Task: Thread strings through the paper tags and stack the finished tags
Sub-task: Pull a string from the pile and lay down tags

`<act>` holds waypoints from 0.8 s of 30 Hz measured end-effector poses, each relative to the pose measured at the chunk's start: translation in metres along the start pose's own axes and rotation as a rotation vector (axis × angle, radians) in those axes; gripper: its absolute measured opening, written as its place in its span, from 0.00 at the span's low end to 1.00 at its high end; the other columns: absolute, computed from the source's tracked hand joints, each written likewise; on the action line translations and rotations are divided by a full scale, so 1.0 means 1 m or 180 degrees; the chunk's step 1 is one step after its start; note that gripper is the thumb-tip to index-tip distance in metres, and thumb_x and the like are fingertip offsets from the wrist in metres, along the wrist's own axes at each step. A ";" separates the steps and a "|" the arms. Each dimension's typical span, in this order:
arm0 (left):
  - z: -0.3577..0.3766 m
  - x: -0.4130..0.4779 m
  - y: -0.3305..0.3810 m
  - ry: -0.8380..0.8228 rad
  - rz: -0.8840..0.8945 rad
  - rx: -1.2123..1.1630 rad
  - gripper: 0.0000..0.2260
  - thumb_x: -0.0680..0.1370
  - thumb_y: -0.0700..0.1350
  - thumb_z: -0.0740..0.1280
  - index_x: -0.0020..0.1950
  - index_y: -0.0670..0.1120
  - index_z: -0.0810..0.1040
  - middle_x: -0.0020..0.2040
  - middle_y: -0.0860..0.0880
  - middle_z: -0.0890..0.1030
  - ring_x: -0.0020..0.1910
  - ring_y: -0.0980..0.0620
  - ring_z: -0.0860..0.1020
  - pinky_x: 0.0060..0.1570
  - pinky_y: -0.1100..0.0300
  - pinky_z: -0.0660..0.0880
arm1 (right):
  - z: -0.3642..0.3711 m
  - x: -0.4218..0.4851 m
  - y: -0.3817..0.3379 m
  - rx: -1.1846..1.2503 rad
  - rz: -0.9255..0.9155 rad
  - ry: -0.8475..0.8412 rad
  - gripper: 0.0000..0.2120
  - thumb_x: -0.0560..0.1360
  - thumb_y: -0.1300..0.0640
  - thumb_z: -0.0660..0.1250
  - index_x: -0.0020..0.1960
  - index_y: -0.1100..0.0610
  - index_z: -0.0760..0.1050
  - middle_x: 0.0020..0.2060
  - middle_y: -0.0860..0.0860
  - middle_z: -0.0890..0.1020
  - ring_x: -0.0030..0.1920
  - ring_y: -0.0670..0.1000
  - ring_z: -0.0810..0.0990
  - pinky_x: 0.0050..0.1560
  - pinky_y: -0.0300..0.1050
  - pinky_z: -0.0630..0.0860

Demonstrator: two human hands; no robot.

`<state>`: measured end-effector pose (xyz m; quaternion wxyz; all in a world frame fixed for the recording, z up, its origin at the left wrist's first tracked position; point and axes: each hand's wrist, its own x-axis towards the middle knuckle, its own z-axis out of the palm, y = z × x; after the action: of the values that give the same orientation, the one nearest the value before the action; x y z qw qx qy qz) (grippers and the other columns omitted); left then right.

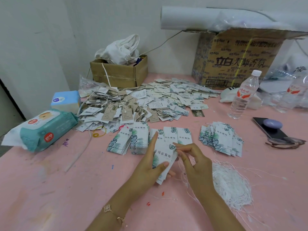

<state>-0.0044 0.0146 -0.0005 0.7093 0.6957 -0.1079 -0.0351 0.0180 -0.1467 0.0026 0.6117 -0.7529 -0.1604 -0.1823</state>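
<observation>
Now at the threading point: two hands meet over one tag above the pink desk (66, 180).

I have the left hand (150, 165) gripping a white leaf-printed paper tag (164, 155) by its lower half, with the thumb across the face and the forefinger straight behind. The tag's long axis runs from that palm up and away, tilted rightward, so its top corner lies right at the fingers (183, 146) of the right hand (195, 162), the nearer hand to that end. Thumb and forefinger are pinched tight on what I take to be a thin white string (180, 165), too fine to trace fully. A loose white string bundle (231, 184) lies just beside that hand, and a fanned stack of strung tags (220, 139) lies beyond it.
</observation>
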 end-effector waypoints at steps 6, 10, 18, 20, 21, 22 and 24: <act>0.001 0.002 -0.001 -0.0139 -0.0345 -0.0028 0.16 0.78 0.36 0.68 0.63 0.50 0.75 0.51 0.47 0.85 0.44 0.43 0.83 0.41 0.51 0.80 | 0.002 -0.001 0.000 0.0225 0.0029 -0.0020 0.14 0.74 0.68 0.68 0.44 0.49 0.81 0.42 0.41 0.84 0.46 0.41 0.81 0.43 0.27 0.74; 0.002 0.002 -0.003 -0.0023 -0.0388 -0.0220 0.12 0.78 0.40 0.69 0.59 0.53 0.77 0.48 0.45 0.86 0.41 0.44 0.83 0.41 0.50 0.80 | 0.002 0.001 0.001 0.0152 0.0059 0.0032 0.13 0.73 0.66 0.70 0.44 0.48 0.81 0.43 0.41 0.84 0.47 0.44 0.82 0.46 0.28 0.73; 0.005 0.001 -0.004 -0.0113 -0.0429 -0.0691 0.13 0.84 0.43 0.58 0.66 0.55 0.74 0.53 0.45 0.85 0.43 0.48 0.84 0.40 0.57 0.80 | 0.000 0.002 0.005 -0.0060 -0.0058 0.0298 0.11 0.72 0.66 0.71 0.45 0.50 0.82 0.44 0.43 0.84 0.47 0.43 0.81 0.46 0.28 0.73; 0.005 0.000 -0.002 -0.0141 -0.0335 -0.0550 0.13 0.84 0.43 0.57 0.65 0.56 0.74 0.55 0.45 0.84 0.44 0.49 0.83 0.41 0.57 0.80 | -0.002 0.002 0.005 -0.0474 -0.0419 0.0332 0.09 0.72 0.64 0.71 0.47 0.51 0.82 0.46 0.41 0.83 0.50 0.41 0.80 0.50 0.28 0.72; 0.005 0.000 -0.002 -0.0143 -0.0294 -0.0478 0.13 0.84 0.44 0.57 0.64 0.57 0.75 0.54 0.46 0.84 0.44 0.49 0.83 0.41 0.57 0.80 | -0.002 0.001 0.006 -0.0650 -0.0606 0.0310 0.08 0.72 0.63 0.71 0.47 0.52 0.82 0.47 0.41 0.82 0.52 0.41 0.79 0.52 0.29 0.71; 0.005 0.000 -0.002 -0.0139 -0.0254 -0.0400 0.13 0.84 0.44 0.57 0.63 0.58 0.76 0.54 0.46 0.84 0.43 0.49 0.82 0.41 0.57 0.80 | -0.002 0.001 0.006 -0.0737 -0.0730 0.0277 0.07 0.72 0.62 0.70 0.48 0.53 0.81 0.48 0.41 0.82 0.53 0.40 0.79 0.53 0.29 0.71; 0.005 -0.001 -0.003 -0.0088 -0.0206 -0.0284 0.12 0.84 0.45 0.57 0.62 0.57 0.76 0.53 0.47 0.84 0.43 0.48 0.82 0.39 0.57 0.79 | -0.001 0.000 0.007 -0.0696 -0.0768 0.0209 0.06 0.73 0.60 0.70 0.48 0.53 0.82 0.49 0.41 0.82 0.53 0.41 0.79 0.52 0.29 0.72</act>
<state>-0.0056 0.0100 -0.0036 0.7365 0.6660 -0.0935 -0.0723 0.0208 -0.1494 -0.0030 0.5047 -0.7839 -0.2088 -0.2953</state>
